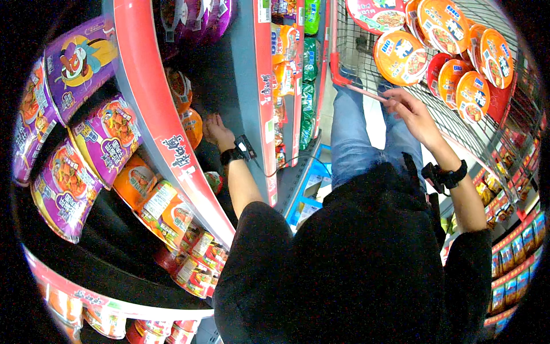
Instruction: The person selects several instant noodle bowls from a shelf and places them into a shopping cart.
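Observation:
My left hand (217, 129) reaches between two store shelves, palm partly turned up and fingers loosely curled. Beside its fingertips stands an orange instant noodle bowl (191, 128); whether they touch is unclear. My right hand (408, 114) is at the near bar (365, 92) of a wire shopping cart (455, 144), thumb and fingers around it. In the cart lie several orange-lidded noodle bowls (400, 58), with a red-lidded bowl (376, 15) at the far side. Both wrists wear black strapped devices, the left one (240, 150) with a cable.
A red-edged shelf (146, 86) curves along my left, holding purple noodle tubs (105, 139) and orange and red packs (167, 210). Ahead hang orange and green noodle packets (308, 94). Blue-edged boxes (307, 206) sit low by my legs. Stocked shelves (515, 253) stand at right.

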Demonstrator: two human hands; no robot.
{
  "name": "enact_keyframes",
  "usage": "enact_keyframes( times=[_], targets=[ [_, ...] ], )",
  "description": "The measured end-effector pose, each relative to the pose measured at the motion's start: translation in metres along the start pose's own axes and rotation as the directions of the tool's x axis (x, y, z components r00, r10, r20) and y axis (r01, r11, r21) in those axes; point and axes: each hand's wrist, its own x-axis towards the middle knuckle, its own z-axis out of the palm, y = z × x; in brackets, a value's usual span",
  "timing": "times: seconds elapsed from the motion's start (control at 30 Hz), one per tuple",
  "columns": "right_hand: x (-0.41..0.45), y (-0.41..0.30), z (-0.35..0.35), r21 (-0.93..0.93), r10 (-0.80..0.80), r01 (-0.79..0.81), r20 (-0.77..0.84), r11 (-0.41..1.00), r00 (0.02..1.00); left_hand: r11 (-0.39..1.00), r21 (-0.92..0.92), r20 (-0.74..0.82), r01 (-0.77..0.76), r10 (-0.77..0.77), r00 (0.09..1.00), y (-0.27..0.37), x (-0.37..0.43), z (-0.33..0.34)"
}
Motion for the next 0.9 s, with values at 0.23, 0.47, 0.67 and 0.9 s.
enact_keyframes(
  times=[0.23,0.47,0.67,0.9],
  targets=[
    [0.014,0.021,-0.091,-0.490,-0.201,0.053,-0.254,0.870,0.946,0.981,0.160,-0.037,-0.112,0.119,0.992,0.095,-0.158,0.096],
    [0.100,0.063,-0.171,-0.615,-0.068,-0.365,-0.565,0.699,0.822,0.939,0.266,0.506,-0.219,0.057,0.861,0.145,-0.276,0.157],
    [0.129,0.084,-0.192,0.548,0.337,0.155,-0.687,0.822,0.644,0.922,0.368,0.616,-0.117,-0.148,0.774,0.161,-0.335,0.158],
    [0.137,0.074,-0.205,0.759,0.476,0.311,-0.616,0.573,0.627,0.943,0.330,0.558,-0.035,-0.165,0.814,0.170,-0.342,0.146]
  ],
)
